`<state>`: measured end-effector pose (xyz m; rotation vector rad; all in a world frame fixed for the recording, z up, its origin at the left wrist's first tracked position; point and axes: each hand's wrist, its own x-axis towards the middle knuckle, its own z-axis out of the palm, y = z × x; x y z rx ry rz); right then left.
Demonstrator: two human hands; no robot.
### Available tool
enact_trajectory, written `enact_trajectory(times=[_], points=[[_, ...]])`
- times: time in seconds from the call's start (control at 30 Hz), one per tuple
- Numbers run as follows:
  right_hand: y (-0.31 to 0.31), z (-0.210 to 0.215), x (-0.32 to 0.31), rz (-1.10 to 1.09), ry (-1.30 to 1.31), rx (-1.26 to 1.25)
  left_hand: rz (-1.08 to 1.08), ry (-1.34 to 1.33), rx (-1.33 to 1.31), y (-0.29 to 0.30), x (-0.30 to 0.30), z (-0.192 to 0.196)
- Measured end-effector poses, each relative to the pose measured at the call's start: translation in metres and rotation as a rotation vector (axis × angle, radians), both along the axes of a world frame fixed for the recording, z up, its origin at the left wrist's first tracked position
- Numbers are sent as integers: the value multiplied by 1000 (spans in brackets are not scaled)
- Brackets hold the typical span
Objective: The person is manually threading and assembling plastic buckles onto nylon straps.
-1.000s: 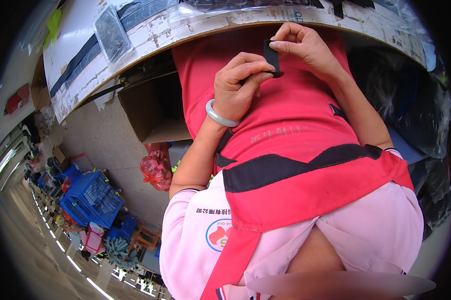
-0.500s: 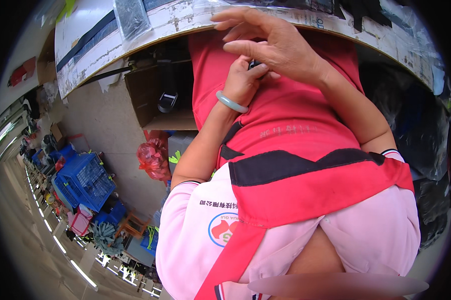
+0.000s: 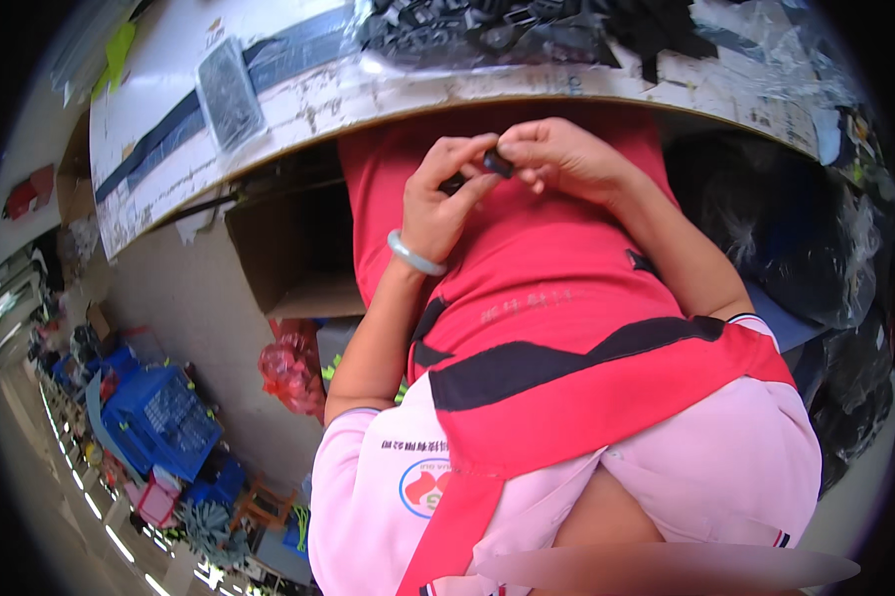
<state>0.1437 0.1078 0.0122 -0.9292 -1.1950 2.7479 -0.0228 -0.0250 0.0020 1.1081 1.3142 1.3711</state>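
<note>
A small black part [image 3: 499, 162], probably plastic, is held between my two hands above the red apron [image 3: 556, 248]. My left hand [image 3: 442, 194], with a pale green bangle [image 3: 416, 254] at its wrist, is closed on the part with thumb and fingers. Another dark bit shows within its curled fingers, too small to name. From the other side my right hand [image 3: 564, 154] pinches the same part with its fingertips. Beyond the hands, a heap of small black plastic pieces [image 3: 467, 28] lies on clear plastic on the worktable [image 3: 308, 124].
A clear plastic packet [image 3: 229, 97] lies on the table's left part. Below the edge stands an open cardboard box [image 3: 313, 298], near a red plastic bag [image 3: 293, 375]. Black bags [image 3: 785, 228] crowd the right side. Blue crates [image 3: 164, 417] stand farther off left.
My right hand has come down from above the left and now meets it fingertip to fingertip at the black part. The view has shifted, showing more of the heap on the table.
</note>
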Motion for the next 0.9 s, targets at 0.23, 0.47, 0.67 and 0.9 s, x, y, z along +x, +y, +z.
enact_trajectory(times=[0.23,0.47,0.67,0.9], points=[[11,20,16,-186,-60,503,53,-295,-126,21,11,6],[145,45,59,-674,-401,1631,7,-826,-434,24,4,-19],[210,0,72,-392,-658,1966,-7,-688,-481,32,18,-10],[137,64,56,-631,-352,1274,117,-490,-375,36,15,6]])
